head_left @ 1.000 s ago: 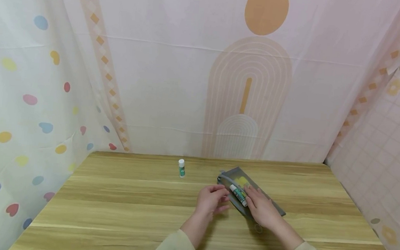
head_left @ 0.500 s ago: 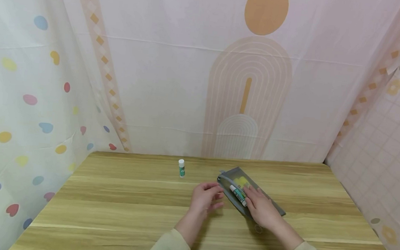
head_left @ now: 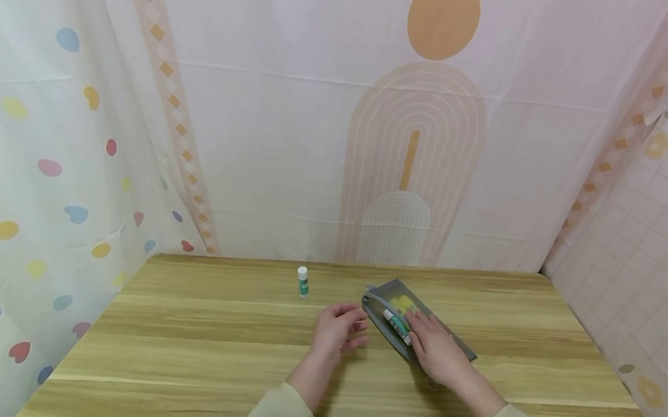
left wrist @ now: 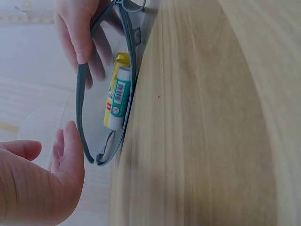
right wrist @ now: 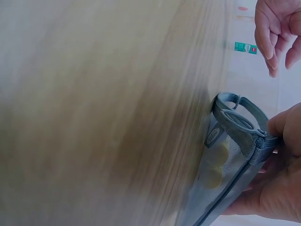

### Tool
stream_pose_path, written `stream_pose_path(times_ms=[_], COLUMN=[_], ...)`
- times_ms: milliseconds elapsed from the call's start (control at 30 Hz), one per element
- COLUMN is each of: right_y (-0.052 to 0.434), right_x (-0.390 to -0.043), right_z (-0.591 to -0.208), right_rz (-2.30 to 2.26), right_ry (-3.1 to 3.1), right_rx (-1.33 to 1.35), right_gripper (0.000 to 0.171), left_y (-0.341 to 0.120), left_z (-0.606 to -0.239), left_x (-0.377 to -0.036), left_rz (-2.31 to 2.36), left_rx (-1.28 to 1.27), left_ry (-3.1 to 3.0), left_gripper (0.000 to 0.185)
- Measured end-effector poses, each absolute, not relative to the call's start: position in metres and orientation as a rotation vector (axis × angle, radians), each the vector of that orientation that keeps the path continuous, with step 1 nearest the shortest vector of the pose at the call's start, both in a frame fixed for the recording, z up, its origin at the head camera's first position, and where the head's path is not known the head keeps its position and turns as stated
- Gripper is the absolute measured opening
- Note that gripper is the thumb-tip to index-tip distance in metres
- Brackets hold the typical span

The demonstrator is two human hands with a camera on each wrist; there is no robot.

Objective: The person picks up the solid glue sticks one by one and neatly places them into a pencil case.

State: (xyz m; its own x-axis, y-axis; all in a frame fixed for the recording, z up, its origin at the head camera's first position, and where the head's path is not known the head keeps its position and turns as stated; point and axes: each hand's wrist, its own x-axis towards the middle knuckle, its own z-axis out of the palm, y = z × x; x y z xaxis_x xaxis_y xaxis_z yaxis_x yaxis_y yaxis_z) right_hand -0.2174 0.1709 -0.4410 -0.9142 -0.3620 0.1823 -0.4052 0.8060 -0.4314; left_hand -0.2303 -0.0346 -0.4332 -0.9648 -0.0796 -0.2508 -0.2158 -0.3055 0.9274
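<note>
My right hand [head_left: 439, 351] lies over a grey mesh zipper pouch [head_left: 388, 290], its thumb at the rim and its fingers along the upper side, gripping that side. The pouch's mouth gapes toward my left hand. Inside, a white-and-green glue stick [left wrist: 120, 100] lies against a yellow tube-shaped thing [left wrist: 122, 59], as the left wrist view shows. Just left of the mouth is my left hand [head_left: 335, 332], fingers loosely bent and holding nothing. A second glue stick [head_left: 303, 282] with a white cap stands upright farther back on the table.
The wooden table [head_left: 196, 355] carries the pouch and the standing glue stick. A patterned curtain [head_left: 278, 164] hangs along its back edge, with a dotted one [head_left: 77, 146] at the left. A zipper pull ring [head_left: 431, 383] lies by my right wrist.
My left hand has drawn back leftward, away from the pouch's mouth. My right hand, the pouch and the standing glue stick stay where they were.
</note>
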Motion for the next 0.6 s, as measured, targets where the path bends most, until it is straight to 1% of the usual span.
stream_pose_path(times_ms=[433,600], right_y=[0.171,0.171], right_x=[-0.217,-0.217], right_z=[-0.441,-0.441], right_rz=[0.683,0.66], right_ry=[-2.902,-2.895], right_rx=[0.637,0.642], right_gripper=[0.04,0.039], left_y=[-0.055,-0.062], left_z=[-0.432,-0.431], left_x=[-0.235,-0.239], left_rz=[2.479,2.504], left_rx=[-0.388,-0.448], left_ry=[1.832,1.844], left_gripper=[0.03,0.03])
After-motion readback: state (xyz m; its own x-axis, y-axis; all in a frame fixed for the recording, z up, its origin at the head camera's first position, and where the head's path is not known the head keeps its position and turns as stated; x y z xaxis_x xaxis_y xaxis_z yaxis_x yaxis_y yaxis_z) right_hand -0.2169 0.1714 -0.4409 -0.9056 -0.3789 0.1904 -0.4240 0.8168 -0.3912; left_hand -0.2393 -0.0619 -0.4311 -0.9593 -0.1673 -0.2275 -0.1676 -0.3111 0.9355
